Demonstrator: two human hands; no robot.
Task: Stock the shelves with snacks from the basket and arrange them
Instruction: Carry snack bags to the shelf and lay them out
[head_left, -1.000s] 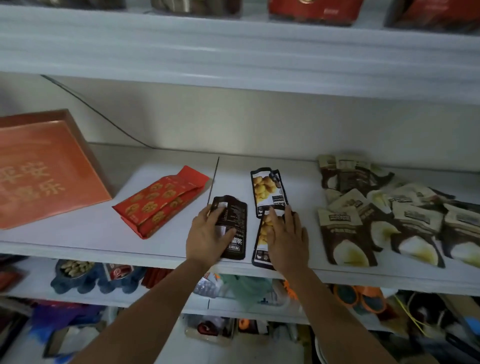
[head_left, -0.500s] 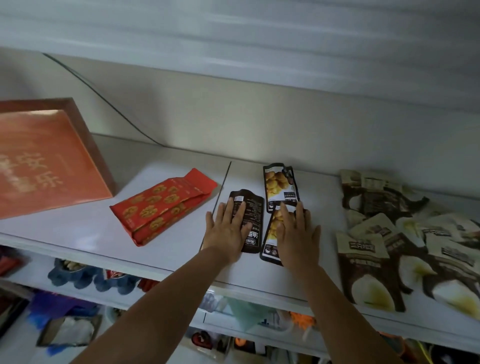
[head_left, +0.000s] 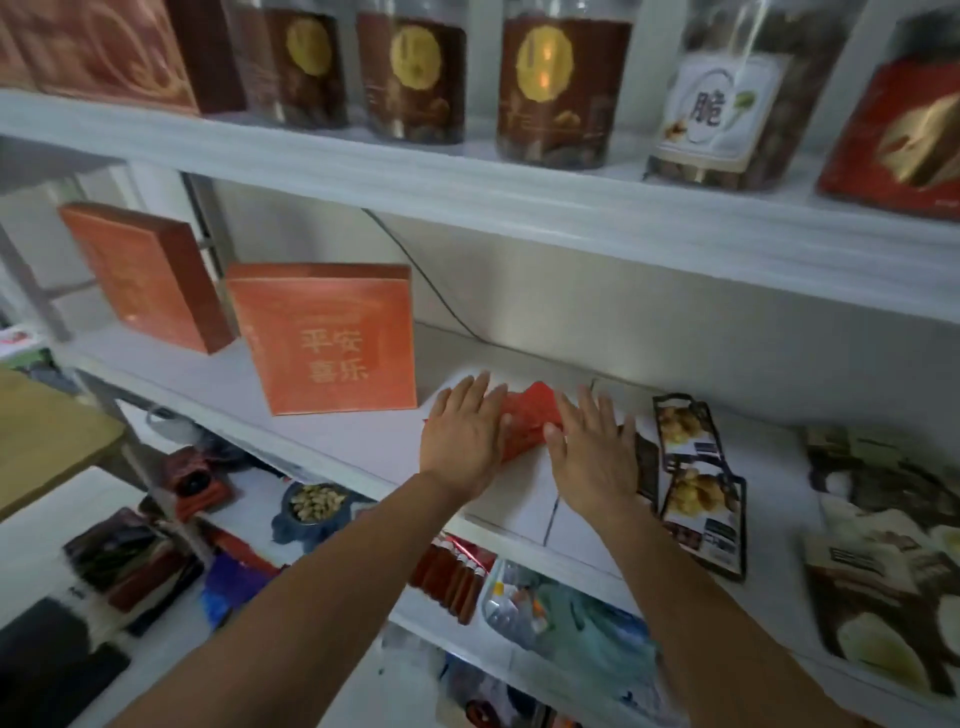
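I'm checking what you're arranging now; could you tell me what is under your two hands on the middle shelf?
A red snack pack lies flat between and under the left hand and right hand. Only its middle shows; both ends are covered by the hands.

Both bare forearms extend forward and upward, roughly parallel. Left hand (head_left: 464, 441): palm down, fingers straight and slightly spread, pointing away from the body. Right hand (head_left: 597, 453): likewise flat, palm down, fingers extended, thumb turned inward toward the left hand. The two hands lie close together, not touching.
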